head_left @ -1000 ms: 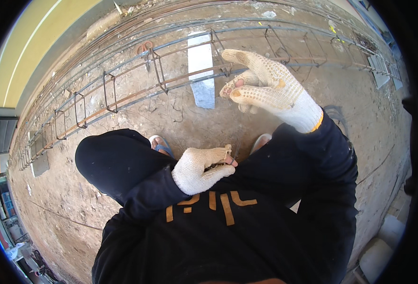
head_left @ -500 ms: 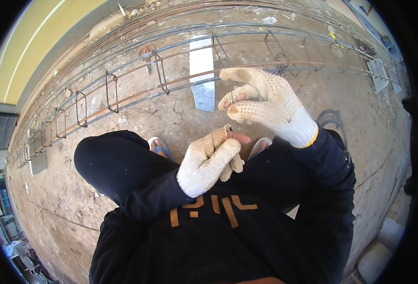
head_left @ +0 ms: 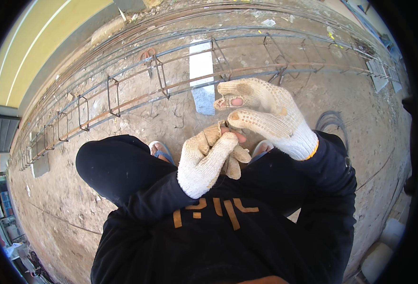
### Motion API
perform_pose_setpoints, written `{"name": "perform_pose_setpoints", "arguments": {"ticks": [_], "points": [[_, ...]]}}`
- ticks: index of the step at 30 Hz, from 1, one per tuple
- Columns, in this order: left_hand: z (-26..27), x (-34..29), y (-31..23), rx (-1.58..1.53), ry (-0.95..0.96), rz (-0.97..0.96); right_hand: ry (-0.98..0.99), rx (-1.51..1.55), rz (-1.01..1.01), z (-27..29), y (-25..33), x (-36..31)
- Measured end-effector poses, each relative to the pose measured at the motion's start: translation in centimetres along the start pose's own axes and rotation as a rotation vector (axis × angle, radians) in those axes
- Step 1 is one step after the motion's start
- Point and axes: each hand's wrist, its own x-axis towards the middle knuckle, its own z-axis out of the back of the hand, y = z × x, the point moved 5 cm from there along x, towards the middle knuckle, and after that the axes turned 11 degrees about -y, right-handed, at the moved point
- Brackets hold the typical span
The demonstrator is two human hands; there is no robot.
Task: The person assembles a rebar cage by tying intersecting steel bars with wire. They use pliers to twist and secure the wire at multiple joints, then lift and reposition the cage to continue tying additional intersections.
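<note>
My left hand (head_left: 208, 157), in a worn cream work glove with a bare fingertip poking out, is closed in front of my body. Thin dark wire (head_left: 226, 166) shows between its fingers; how many strands there are I cannot tell. Just above and to the right hovers my right hand (head_left: 268, 113), gloved alike, one fingertip bare through the knit. Its fingers and thumb are curved and apart, and nothing clear shows between them. The right thumb is close to the left fingertips. Beyond both hands runs a long rebar cage (head_left: 161, 78) with square stirrups.
Under the cage lies a white-grey board (head_left: 202, 97). Orange-handled cutters (head_left: 148, 57) are on the dirt behind it. Long loose bars (head_left: 171, 15) stretch along the far side. A coil of dark wire (head_left: 333, 124) sits right of my knee. At far left is a yellow wall (head_left: 26, 45).
My right hand has come slightly down toward my left, its fingers still spread. The left fingers have shifted around the wire, and its fingertip is drawn back a little.
</note>
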Motion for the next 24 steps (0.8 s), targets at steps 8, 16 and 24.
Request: {"name": "perform_pose_setpoints", "arguments": {"ticks": [8,16,24], "points": [[-0.7,-0.3,-0.4,0.087,0.011,-0.05,-0.171,-0.361,0.296,1.5,0.7,0.1],[-0.8,-0.2,-0.3,0.077,-0.002,-0.084,-0.183,-0.261,0.021,2.4,1.1,-0.8],[-1.7,0.6,0.9,0.137,0.079,-0.032,-0.199,-0.093,-0.15,1.6,-0.4,-2.4]]}}
